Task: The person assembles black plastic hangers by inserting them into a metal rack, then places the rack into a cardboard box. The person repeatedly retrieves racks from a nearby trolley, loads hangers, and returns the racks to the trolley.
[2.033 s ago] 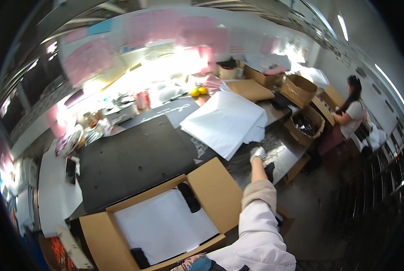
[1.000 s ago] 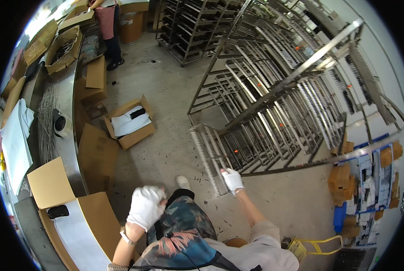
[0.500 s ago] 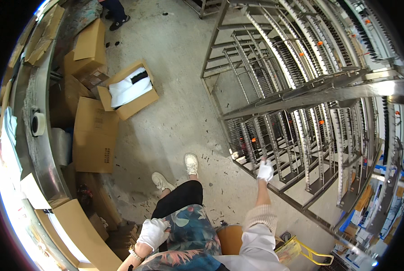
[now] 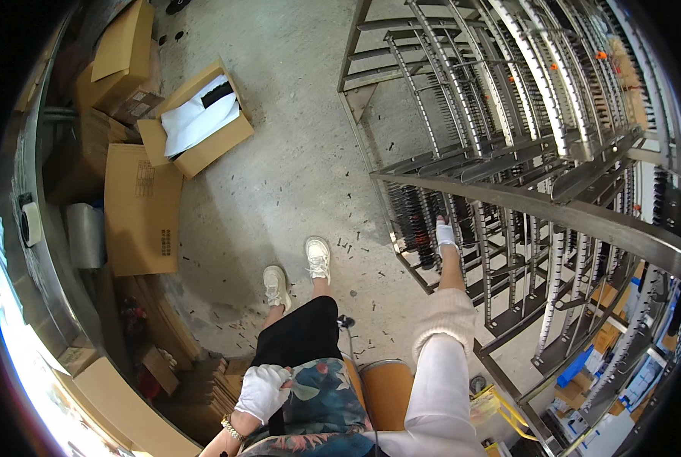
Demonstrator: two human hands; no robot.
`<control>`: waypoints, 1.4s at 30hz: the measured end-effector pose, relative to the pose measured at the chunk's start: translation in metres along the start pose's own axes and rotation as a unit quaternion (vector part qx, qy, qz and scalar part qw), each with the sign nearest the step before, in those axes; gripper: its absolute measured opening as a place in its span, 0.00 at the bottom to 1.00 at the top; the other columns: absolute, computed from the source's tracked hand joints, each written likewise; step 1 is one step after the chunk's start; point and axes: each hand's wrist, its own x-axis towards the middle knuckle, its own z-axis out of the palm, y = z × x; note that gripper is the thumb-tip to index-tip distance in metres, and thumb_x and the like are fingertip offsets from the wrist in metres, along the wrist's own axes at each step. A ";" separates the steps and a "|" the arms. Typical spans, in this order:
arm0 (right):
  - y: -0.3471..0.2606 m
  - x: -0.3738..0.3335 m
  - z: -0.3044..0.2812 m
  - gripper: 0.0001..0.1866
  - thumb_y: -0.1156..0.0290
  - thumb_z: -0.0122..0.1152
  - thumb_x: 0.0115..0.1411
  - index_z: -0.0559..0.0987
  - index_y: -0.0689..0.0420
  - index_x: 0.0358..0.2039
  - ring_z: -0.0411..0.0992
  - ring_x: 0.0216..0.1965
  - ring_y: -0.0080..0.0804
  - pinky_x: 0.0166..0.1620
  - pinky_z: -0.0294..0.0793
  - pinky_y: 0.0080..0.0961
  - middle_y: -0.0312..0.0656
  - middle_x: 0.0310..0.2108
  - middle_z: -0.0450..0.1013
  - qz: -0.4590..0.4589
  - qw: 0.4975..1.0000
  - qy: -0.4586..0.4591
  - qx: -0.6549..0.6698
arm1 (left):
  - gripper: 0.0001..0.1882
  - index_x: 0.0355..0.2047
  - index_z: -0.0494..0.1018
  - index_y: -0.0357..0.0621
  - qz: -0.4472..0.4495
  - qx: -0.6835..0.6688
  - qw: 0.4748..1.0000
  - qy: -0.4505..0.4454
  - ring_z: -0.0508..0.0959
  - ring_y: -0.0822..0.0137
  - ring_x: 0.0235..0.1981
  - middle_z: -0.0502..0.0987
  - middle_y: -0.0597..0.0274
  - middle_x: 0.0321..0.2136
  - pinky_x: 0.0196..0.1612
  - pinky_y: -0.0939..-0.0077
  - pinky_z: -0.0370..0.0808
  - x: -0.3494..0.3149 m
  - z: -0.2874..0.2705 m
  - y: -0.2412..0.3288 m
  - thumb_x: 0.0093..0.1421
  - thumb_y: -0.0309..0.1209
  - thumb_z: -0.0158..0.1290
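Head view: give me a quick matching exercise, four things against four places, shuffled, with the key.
1. Left hand
2. Right hand
3. Open carton
4. White roll

A. On the floor
B. At the metal rack
C. On the metal worktop, far left
D. Beside the patterned apron

Pairs: 1-D, 2-B, 3-A, 4-C

At two o'clock, the tall grey metal rack (image 4: 622,238) looks smooth and dully glossy — its slim toothed metal rods (image 4: 555,266) shinier. The white cloth glove (image 4: 263,392) at seven o'clock is matt. At ten, the open brown cardboard box (image 4: 219,148) is matt around smooth white paper (image 4: 184,129); the grey concrete floor (image 4: 287,152) beneath looks rough — and dull.
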 end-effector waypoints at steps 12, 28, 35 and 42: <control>-0.136 -0.301 -0.043 0.15 0.59 0.49 0.65 0.81 0.52 0.40 0.79 0.39 0.43 0.43 0.78 0.35 0.49 0.36 0.79 -0.459 0.829 -0.318 -0.035 | 0.10 0.26 0.74 0.46 0.130 0.036 0.948 0.290 0.77 0.56 0.30 0.75 0.57 0.23 0.34 0.60 0.70 0.033 -0.064 0.055 0.49 0.37 0.60; -0.488 -0.677 -0.299 0.15 0.65 0.50 0.68 0.77 0.59 0.28 0.71 0.26 0.36 0.31 0.71 0.34 0.46 0.24 0.73 -0.664 0.733 -0.093 0.111 | 0.11 0.18 0.72 0.51 0.223 -0.083 0.785 0.572 0.75 0.53 0.20 0.71 0.55 0.16 0.21 0.61 0.68 -0.388 -0.209 -0.060 0.52 0.40 0.53; -0.599 -0.847 -0.320 0.12 0.58 0.61 0.64 0.71 0.50 0.31 0.47 0.12 0.16 0.16 0.44 0.17 0.23 0.14 0.53 -0.539 0.567 -0.560 0.274 | 0.02 0.28 0.78 0.46 -0.304 -0.074 0.335 0.889 0.81 0.57 0.28 0.80 0.58 0.25 0.34 0.66 0.79 -0.620 0.010 -0.168 0.53 0.27 0.57; -0.639 -1.018 -0.249 0.19 0.57 0.56 0.67 0.73 0.54 0.53 0.51 0.13 0.10 0.14 0.48 0.12 0.21 0.21 0.60 -0.471 0.359 -0.790 0.161 | 0.21 0.49 0.74 0.40 -0.868 -0.064 -0.029 0.492 0.80 0.51 0.41 0.80 0.48 0.40 0.45 0.58 0.77 -0.777 0.279 -0.164 0.59 0.38 0.60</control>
